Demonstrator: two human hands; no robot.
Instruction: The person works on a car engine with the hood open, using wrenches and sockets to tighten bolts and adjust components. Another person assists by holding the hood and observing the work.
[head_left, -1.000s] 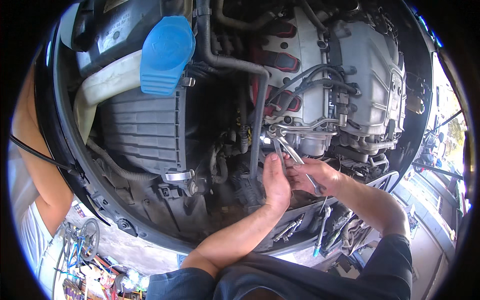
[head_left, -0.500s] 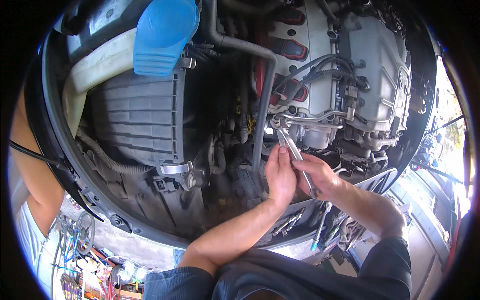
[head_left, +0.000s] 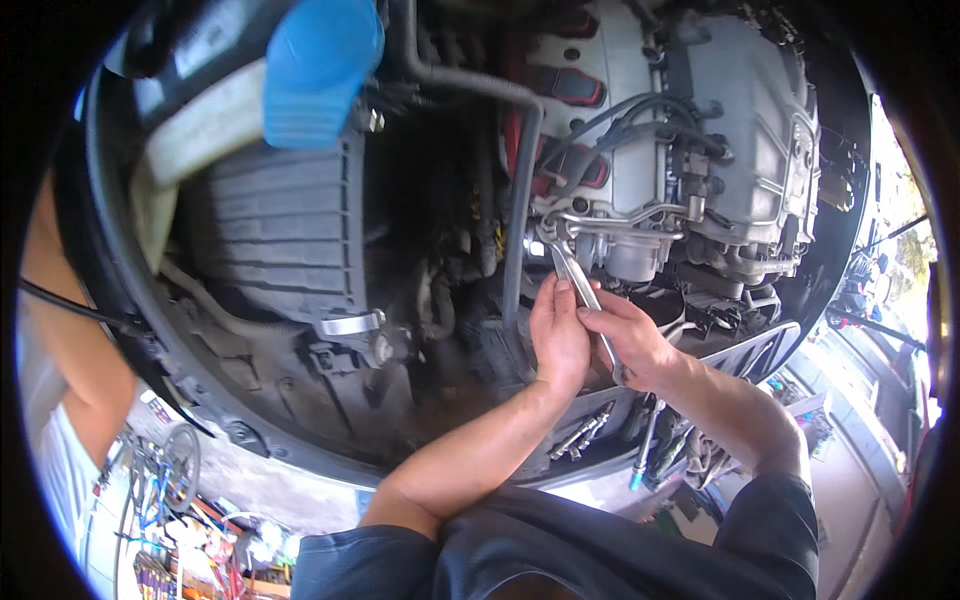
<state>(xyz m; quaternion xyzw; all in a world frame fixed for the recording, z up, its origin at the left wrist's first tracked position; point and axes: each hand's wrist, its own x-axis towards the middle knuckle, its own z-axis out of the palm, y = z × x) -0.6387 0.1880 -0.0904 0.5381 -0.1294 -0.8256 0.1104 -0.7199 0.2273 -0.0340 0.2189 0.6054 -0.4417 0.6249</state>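
Two silver wrenches cross close together at a metal line fitting (head_left: 548, 232) on the front of the engine (head_left: 630, 170). My right hand (head_left: 637, 342) is closed round the longer wrench (head_left: 581, 281), whose far end pokes out below the fingers. Pressed beside it, my left hand (head_left: 560, 335) grips the other wrench (head_left: 559, 262), with the thumb along its shaft; most of that handle is hidden in the hand. Both wrench heads sit at the fitting, though exactly how each one seats is too small to tell. Thin metal pipes (head_left: 630, 216) run right from there.
A dark hose (head_left: 523, 190) drops just left of the wrenches. Farther left are a ribbed black housing (head_left: 275, 235) and a blue-capped filler neck (head_left: 322, 70). Tools, including a ratchet (head_left: 645, 445), lie along the front edge. Another person's arm (head_left: 75, 330) is at far left.
My view has shifted slightly, so the engine sits a little up and left. Both hands keep their grip on the wrenches, which stay at the fitting.
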